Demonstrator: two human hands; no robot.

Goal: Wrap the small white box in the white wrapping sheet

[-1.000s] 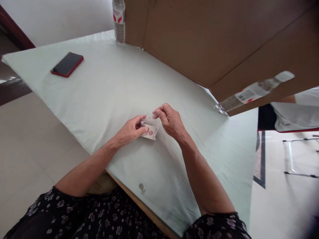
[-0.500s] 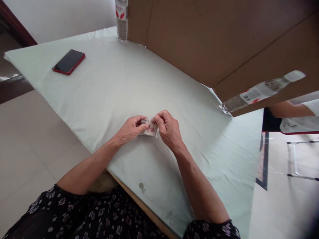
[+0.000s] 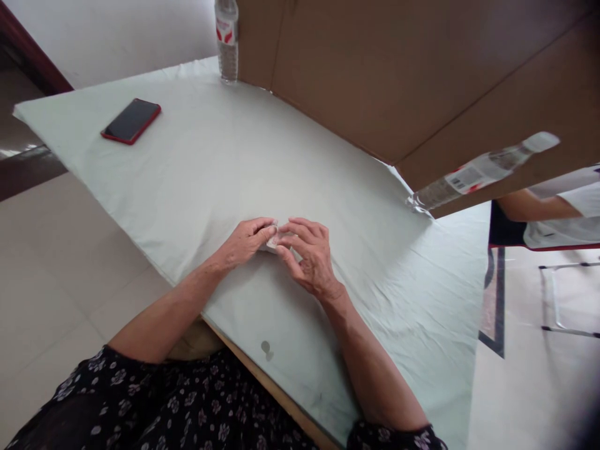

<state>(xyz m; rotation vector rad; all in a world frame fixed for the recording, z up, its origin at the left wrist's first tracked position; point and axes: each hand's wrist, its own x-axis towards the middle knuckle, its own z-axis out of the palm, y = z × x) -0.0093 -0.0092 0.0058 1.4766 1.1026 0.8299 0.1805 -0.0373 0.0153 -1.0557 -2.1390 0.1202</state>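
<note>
The left hand [image 3: 244, 241] sits just left of the frame's middle. Its fingers are curled, and its thumb and forefinger are pressed together on the left edge of a small pale packet [image 3: 274, 238]. The right hand [image 3: 307, 253] meets it from the right, fingers stretched out and loosely spread across the packet's top, with the thumb tip at its lower edge. Whether this hand pinches the packet or only presses it down cannot be told. The packet lies low on the tabletop [image 3: 197, 169] between the two sets of fingertips. It is almost wholly covered, and only a sliver shows where the hands touch.

A pale, lightly creased cloth covers the tabletop, with a small dark spot [image 3: 265, 350] below the hands near the close edge. Both forearms run down to the bottom of the frame, into the dark flowered sleeves [image 3: 187, 406].

A red phone [image 3: 132, 120] lies screen-up in the upper left, well apart from the hands. A clear water bottle [image 3: 227, 40] stands at the top centre, just beside a large brown cardboard sheet [image 3: 375, 75] that fills the upper right. A second bottle [image 3: 478, 172] stands at the right against the cardboard's lower edge. Another person's arm [image 3: 529, 207] shows beyond it at the far right.
</note>
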